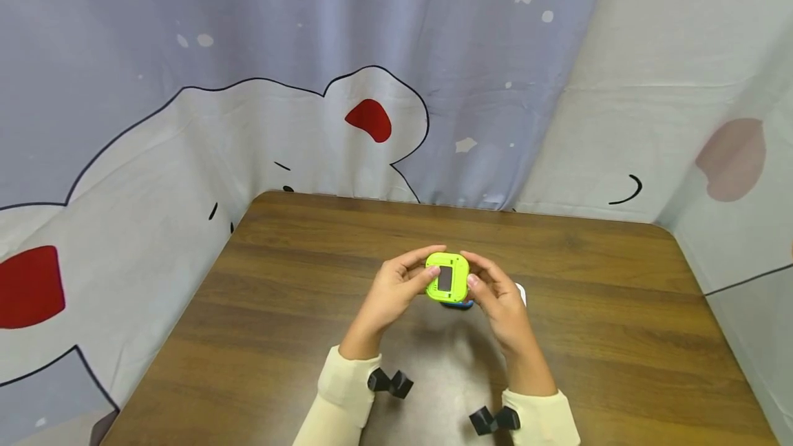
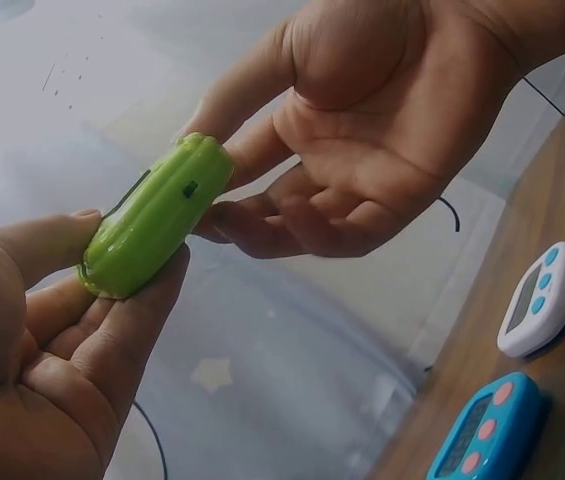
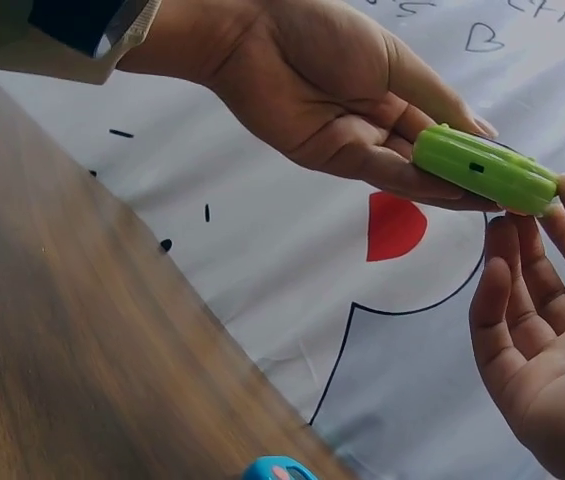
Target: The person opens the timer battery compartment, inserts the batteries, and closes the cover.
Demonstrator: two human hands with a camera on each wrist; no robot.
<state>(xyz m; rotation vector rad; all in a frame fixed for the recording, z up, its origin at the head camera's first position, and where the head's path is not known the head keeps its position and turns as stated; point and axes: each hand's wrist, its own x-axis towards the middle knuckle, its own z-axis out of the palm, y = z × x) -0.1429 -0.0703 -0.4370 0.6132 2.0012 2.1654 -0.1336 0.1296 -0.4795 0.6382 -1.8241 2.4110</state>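
A small lime-green digital timer (image 1: 458, 279) with a dark rectangular display is held up above the table, its face toward the head camera. My left hand (image 1: 394, 288) pinches its left side, thumb on the face by the display. The right side is pinched by my right hand (image 1: 495, 294) between thumb and fingers. Both wrist views show the green timer (image 2: 157, 215) edge-on, with a small dark slot in its side. On the table below lie a blue timer (image 2: 490, 428) with pink buttons and a white timer (image 2: 542, 300) with blue buttons; the hands mostly hide them from the head view.
The brown wooden table (image 1: 279, 281) extends around both hands. A patterned curtain (image 1: 483, 88) in white and grey-blue hangs along its back and sides. Black camera mounts (image 1: 390, 383) sit on both cream sleeves.
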